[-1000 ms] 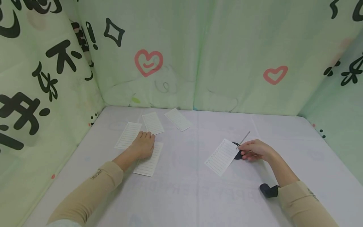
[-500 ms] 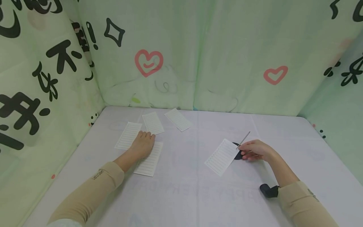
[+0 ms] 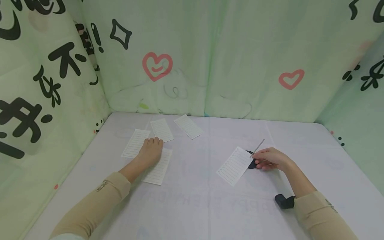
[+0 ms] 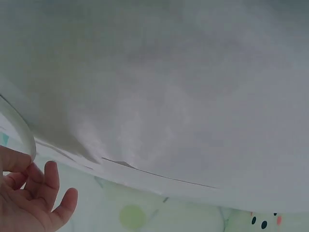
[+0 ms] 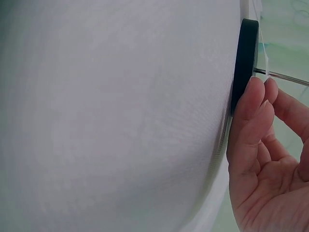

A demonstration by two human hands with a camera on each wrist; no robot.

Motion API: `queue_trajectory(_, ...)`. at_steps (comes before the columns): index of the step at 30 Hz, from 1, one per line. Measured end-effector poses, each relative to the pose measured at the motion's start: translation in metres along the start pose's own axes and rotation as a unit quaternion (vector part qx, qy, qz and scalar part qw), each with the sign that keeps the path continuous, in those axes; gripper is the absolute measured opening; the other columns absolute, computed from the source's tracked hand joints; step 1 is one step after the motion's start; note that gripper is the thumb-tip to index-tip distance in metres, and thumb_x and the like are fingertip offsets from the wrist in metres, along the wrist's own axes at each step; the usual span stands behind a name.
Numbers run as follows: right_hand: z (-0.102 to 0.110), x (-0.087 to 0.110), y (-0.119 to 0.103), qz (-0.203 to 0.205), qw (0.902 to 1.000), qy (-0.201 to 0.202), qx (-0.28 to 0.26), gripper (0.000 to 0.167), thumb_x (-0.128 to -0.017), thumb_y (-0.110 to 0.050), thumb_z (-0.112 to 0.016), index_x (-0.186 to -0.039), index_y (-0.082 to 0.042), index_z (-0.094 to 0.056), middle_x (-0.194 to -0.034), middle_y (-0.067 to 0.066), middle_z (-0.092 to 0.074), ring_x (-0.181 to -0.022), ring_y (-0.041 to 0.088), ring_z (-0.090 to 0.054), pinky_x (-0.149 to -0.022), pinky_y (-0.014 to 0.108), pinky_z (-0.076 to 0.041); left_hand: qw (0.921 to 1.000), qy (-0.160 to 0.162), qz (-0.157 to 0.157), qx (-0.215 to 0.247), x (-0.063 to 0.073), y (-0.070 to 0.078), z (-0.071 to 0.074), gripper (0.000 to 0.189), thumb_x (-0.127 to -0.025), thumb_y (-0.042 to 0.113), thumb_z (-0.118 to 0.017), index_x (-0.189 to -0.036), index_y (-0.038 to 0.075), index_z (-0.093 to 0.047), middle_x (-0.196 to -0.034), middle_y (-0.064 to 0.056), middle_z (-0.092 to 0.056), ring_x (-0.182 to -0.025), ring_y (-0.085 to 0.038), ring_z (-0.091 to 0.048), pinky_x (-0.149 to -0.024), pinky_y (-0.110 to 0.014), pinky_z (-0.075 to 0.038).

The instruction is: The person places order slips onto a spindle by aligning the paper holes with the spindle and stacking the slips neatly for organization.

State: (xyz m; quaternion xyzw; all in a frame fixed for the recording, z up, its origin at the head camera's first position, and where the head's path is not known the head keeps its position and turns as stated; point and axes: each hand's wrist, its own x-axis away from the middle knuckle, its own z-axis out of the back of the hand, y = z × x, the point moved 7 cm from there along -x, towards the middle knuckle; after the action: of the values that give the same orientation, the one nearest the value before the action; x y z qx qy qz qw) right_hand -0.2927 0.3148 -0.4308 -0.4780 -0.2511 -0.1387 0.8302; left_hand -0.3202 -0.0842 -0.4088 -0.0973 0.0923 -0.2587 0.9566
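My left hand [image 3: 151,151] pinches the far end of a lined paper slip [image 3: 157,170], whose near end lies low over the table. In the left wrist view, thumb and finger meet on the slip's curled white edge [image 4: 24,130]. At the right stands a bill spike with a black round base [image 3: 250,165] and a thin metal rod [image 3: 258,146]. One lined slip [image 3: 234,166] sits by the rod, apparently pierced at its corner. My right hand [image 3: 271,159] holds the spike, fingertips against its base and close to the rod; the exact grip is partly hidden.
More lined slips lie loose: one left of my left hand [image 3: 133,145], another beyond it [image 3: 162,130], a third near the back edge [image 3: 188,126]. A black curved object [image 3: 284,201] shows beside the right sleeve. Printed green curtains [image 3: 240,60] enclose the white-covered table [image 3: 195,213].
My left hand has shifted slightly away from me and left, and the slip it pinches has moved with it. The right hand, the spike and its slip have stayed put.
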Motion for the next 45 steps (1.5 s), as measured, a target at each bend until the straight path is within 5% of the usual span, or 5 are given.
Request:
queue_trajectory(9,0.000,0.000,0.002,-0.003,1.0000,0.002,-0.001,0.026,-0.087,-0.022,-0.060,-0.101,0.000,-0.057,-0.072,0.000,-0.060,-0.064,0.012,-0.061,-0.057,0.022,-0.051,0.9788,-0.046,0.039,0.196,-0.003,-0.007,0.010,0.016,-0.093,-0.003,-0.046,-0.107,-0.010,-0.048,-0.101,-0.021,-0.050,-0.087,-0.030,-0.055,-0.075,-0.035,-0.051)
queue_trajectory(13,0.001,-0.002,0.003,-0.001,1.0000,0.004,-0.001,0.025,-0.087,-0.022,-0.060,-0.100,0.000,-0.057,-0.072,0.000,-0.060,-0.063,0.011,-0.061,-0.057,0.022,-0.051,0.9374,-0.070,0.075,0.333,-0.009,-0.011,0.010,0.014,-0.094,0.001,-0.042,-0.099,-0.006,-0.052,-0.092,-0.016,-0.051,-0.078,-0.023,-0.052,-0.069,-0.032,-0.048)
queue_trajectory(19,0.002,-0.004,0.003,0.002,1.0000,0.004,0.003,0.026,-0.087,-0.022,-0.061,-0.100,-0.001,-0.057,-0.072,0.000,-0.060,-0.063,0.011,-0.061,-0.057,0.021,-0.051,0.8459,-0.135,0.118,0.502,-0.011,-0.008,0.005,0.013,-0.095,0.004,-0.044,-0.102,-0.004,-0.051,-0.090,-0.014,-0.054,-0.066,-0.018,-0.056,-0.056,-0.027,-0.052)
queue_trajectory(30,0.002,-0.003,0.003,0.001,0.9999,0.007,0.008,0.029,-0.087,-0.024,-0.061,-0.103,0.001,-0.057,-0.073,0.001,-0.061,-0.064,0.012,-0.061,-0.058,0.022,-0.051,0.7196,-0.177,0.145,0.656,-0.016,0.010,-0.001,0.020,-0.094,0.009,-0.049,-0.109,-0.003,-0.051,-0.090,-0.014,-0.060,-0.069,-0.019,-0.062,-0.061,-0.034,-0.056)
queue_trajectory(45,0.003,0.003,0.000,0.006,0.9999,-0.001,0.015,0.037,-0.088,-0.026,-0.060,-0.110,0.003,-0.055,-0.075,0.001,-0.062,-0.066,0.013,-0.061,-0.059,0.023,-0.051,0.6367,-0.173,0.120,0.742,-0.035,0.052,0.017,0.021,-0.093,0.011,-0.050,-0.110,-0.003,-0.050,-0.088,-0.011,-0.057,-0.066,-0.020,-0.061,-0.065,-0.037,-0.056)
